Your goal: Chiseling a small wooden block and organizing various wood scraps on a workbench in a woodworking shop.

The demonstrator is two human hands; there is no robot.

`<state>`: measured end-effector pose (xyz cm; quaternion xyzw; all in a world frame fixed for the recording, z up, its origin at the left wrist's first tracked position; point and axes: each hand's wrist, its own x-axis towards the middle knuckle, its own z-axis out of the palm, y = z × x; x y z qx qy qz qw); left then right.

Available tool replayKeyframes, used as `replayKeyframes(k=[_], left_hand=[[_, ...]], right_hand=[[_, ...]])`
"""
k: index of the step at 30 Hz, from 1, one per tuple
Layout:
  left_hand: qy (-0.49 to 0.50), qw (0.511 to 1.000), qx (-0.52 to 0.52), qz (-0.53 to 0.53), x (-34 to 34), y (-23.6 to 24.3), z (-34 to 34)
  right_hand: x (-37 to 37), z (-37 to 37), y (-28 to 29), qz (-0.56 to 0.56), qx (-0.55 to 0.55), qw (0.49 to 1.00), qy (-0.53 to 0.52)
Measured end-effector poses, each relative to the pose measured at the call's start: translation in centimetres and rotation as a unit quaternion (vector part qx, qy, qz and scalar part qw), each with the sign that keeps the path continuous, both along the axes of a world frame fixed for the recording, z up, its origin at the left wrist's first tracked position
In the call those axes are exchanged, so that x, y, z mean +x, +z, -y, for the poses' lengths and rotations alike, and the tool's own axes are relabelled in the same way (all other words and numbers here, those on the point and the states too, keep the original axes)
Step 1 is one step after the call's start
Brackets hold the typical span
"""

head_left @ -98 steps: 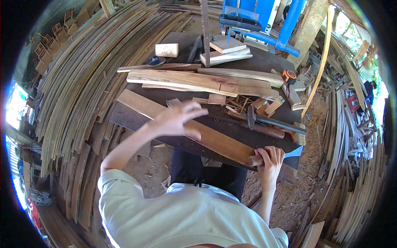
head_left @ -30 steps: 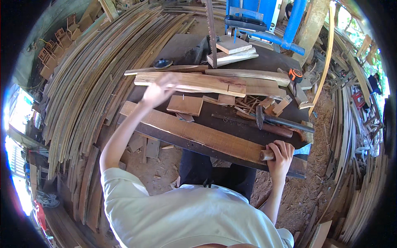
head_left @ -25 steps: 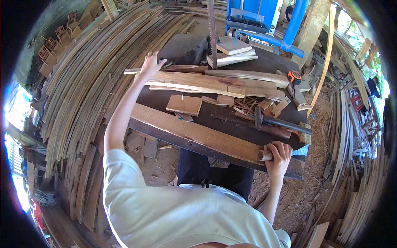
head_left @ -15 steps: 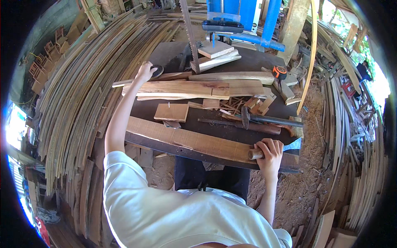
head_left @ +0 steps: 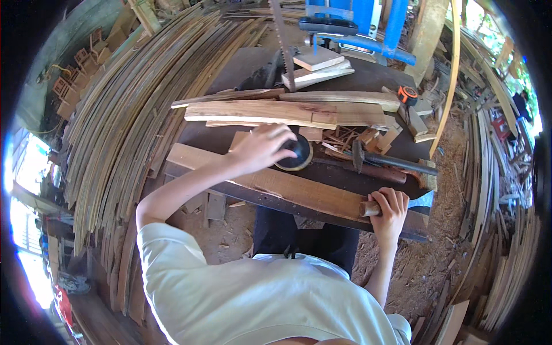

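My left hand [head_left: 261, 148] grips a round black disc-shaped object with a pale rim [head_left: 296, 155] and holds it just above the dark workbench [head_left: 241, 69]. A long wooden plank [head_left: 270, 184] lies slanted along the bench's near edge. At its right end my right hand [head_left: 391, 206] is closed around a short round wooden handle [head_left: 368, 208]. Behind the disc lie two stacked long boards [head_left: 264, 112]. A hammer [head_left: 391, 163] rests to the right of the disc, beside a pile of wood offcuts [head_left: 368, 138].
A blue band saw [head_left: 356, 26] with its upright blade [head_left: 283, 43] stands at the back, small blocks [head_left: 319, 66] beside it. An orange tape measure [head_left: 407, 95] sits at the right. Bent wooden strips [head_left: 121, 121] are heaped at left and right; dirt floor with chips lies below.
My left hand reached to the far left of the bench, picked up the round black disc, and brought it back near the plank. My right hand stayed at the plank's right end.
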<state>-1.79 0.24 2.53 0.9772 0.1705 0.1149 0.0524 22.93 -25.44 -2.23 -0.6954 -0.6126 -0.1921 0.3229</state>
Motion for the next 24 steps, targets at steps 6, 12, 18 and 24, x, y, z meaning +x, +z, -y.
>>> replayKeyframes(k=[6, 12, 18, 24], left_hand=[[-0.061, 0.992, -0.104, 0.027, 1.9, -1.7, -0.7], [0.017, 0.997, -0.066, 0.021, -5.3, 0.3, -14.2], [0.093, 0.98, -0.138, -0.107, -6.8, 0.4, -17.6], [0.115, 0.992, -0.047, -0.033, -11.4, 1.1, -15.8]], right_hand=[[-0.3, 0.1, -0.2, 0.001, 0.001, 1.0, 0.003], [-0.5, -0.1, -0.2, -0.006, 0.001, 1.0, 0.001], [-0.2, -0.2, 0.0, 0.002, 0.004, 1.0, -0.01], [-0.5, 0.1, 0.0, -0.002, -0.002, 1.0, 0.004]])
